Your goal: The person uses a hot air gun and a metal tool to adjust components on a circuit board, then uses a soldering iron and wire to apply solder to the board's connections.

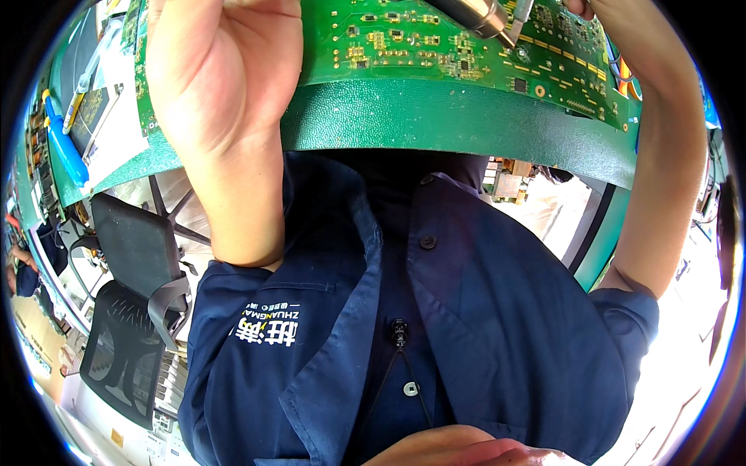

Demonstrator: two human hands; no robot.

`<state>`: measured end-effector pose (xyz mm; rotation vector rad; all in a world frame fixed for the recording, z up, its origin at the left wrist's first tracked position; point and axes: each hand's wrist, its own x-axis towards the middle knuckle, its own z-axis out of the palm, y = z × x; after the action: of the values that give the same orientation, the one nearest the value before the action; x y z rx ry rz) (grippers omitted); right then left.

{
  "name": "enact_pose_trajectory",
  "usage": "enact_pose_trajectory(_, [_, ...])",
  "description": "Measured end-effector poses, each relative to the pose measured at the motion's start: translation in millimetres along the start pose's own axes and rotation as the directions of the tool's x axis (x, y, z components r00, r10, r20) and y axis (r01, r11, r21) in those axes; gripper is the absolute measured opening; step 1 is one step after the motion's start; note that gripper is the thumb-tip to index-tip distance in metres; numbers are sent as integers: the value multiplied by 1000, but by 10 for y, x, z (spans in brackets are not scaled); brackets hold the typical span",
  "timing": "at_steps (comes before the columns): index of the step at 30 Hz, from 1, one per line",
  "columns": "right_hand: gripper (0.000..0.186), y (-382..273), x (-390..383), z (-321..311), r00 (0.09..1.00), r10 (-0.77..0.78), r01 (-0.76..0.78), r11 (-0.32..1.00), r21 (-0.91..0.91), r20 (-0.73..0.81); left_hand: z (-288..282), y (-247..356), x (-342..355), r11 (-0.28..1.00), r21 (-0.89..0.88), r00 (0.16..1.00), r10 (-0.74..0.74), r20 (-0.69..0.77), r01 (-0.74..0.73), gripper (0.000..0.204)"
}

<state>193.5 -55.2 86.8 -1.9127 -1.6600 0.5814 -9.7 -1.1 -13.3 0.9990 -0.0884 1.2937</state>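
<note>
Though glossy, bumpy circuit board [412,43]

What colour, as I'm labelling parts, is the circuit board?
The circuit board is green, best in the head view.

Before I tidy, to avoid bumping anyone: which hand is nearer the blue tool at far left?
Left: the left hand is apart from the blue tool, to its right; the right hand is farther, across the circuit board.

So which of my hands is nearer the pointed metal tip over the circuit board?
Your right hand, cut off at the top right, is nearer the tip; your left hand, palm showing, is farther off.
</note>
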Motion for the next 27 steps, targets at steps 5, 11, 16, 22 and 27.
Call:
enact_pose_trajectory(5, [34,38,47,-34,993,-99,97,995,33,62,232,305,86,499,-865,802,-494,-335,-54,46])
enact_pose_trajectory(11, [33,80,65,-62,979,-170,161,984,81,112,253,118,32,997,30,991,-67,-112,71,47])
enact_pose_trajectory(16, [33,13,62,-40,987,-120,107,988,116,112,49,73,-4,998,55,1000,-1,3,1,48])
enact_pose_trajectory(22, [35,16,-5,-42,998,-59,59,998,25,35,294,185,51,765,-644,902,-294,-316,24,48])
enact_pose_trajectory(27, [37,-24,-47,2,998,-1,2,1000,19,-65,94,167,35,994,-4,993,-105,-46,105,48])
